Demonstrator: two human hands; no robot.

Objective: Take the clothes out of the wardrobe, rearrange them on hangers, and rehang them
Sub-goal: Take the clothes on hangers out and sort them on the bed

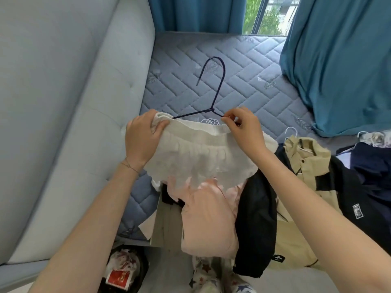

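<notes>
Padded headboard: pale blue-grey upholstery, fills the left of the frame, with button tufts near its right edge.

Mattress: grey-blue, quilted in a herringbone stitch with small embroidered motifs; occupies the centre and abuts the headboard.

Curtains: teal. One curtain panel hangs at top centre. A second, larger panel hangs at upper right, its lower end resting on the mattress.

Window: between the two panels, top of frame; green foliage visible outside.

Dark container: lower left, holding crumpled red-and-white material. Bag or bin cannot be determined.
</notes>
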